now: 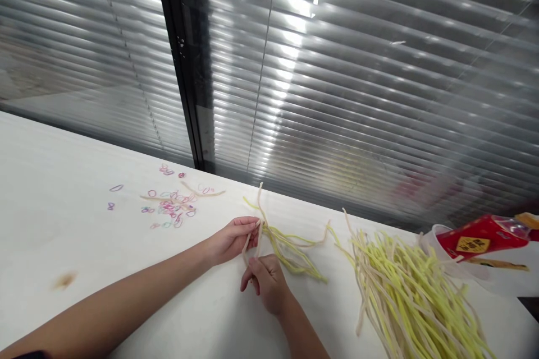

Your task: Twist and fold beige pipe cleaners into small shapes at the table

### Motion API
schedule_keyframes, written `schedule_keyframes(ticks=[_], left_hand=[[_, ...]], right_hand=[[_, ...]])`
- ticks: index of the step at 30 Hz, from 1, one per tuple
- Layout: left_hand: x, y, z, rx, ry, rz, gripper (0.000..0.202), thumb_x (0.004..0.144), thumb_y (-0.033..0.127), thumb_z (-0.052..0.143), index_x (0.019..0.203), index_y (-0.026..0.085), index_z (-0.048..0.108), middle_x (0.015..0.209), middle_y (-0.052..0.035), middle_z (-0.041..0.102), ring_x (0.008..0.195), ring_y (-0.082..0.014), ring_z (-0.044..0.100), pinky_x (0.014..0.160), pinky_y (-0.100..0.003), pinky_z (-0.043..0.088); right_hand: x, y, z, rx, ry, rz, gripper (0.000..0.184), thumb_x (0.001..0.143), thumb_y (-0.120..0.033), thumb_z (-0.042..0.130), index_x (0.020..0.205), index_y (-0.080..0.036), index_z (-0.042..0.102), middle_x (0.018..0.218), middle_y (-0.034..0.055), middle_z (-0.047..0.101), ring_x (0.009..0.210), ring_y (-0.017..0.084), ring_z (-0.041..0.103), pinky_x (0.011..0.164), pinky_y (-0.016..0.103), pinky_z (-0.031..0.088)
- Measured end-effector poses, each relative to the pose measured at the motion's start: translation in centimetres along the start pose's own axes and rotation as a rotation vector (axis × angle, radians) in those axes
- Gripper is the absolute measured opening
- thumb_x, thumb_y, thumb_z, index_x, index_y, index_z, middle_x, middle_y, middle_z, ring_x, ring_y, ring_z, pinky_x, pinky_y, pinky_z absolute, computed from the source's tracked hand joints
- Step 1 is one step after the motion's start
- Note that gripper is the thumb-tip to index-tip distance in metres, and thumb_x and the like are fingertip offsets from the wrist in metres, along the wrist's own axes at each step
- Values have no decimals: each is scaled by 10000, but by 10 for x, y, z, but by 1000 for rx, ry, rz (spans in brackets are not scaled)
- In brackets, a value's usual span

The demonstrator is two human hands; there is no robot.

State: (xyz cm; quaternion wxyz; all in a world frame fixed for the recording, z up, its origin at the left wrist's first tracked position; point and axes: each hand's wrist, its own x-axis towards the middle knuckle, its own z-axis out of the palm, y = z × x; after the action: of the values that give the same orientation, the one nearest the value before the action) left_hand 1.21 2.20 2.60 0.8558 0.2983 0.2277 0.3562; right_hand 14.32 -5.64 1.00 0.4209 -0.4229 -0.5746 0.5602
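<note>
My left hand (pixel 239 237) pinches beige pipe cleaners (pixel 260 239) between thumb and fingers at the table's middle. Just below and to the right, my right hand (pixel 268 281) is closed on the lower part of these beige strands, with its fingertips pressed together. From the left fingertips, a small bunch of yellow and beige pipe cleaners (pixel 290 249) fans out to the right across the table. One beige stem sticks up beyond the left fingertips. How the strands are joined inside the left hand's grip is hidden.
A large pile of yellow and beige pipe cleaners (pixel 404 291) lies at the right. Behind it, a red bottle (pixel 480 240) leans in a white cup (pixel 433 238). Colourful small elastic bands (pixel 170 206) are scattered at the left. Window blinds (pixel 337 67) border the white table (pixel 50 190).
</note>
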Motion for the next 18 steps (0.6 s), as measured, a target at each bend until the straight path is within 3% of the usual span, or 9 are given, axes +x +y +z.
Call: schedule_keyframes(ticks=[18], left_hand=[[-2, 1, 0, 38, -9, -50, 241, 689, 247, 745, 860, 81, 707, 662, -65, 644, 623, -113, 561, 604, -211, 390]], right_hand=[[0, 1, 0, -67, -28, -41, 540, 896, -370, 376, 522, -166, 708, 346, -38, 311, 367, 73, 316, 438, 231, 244]])
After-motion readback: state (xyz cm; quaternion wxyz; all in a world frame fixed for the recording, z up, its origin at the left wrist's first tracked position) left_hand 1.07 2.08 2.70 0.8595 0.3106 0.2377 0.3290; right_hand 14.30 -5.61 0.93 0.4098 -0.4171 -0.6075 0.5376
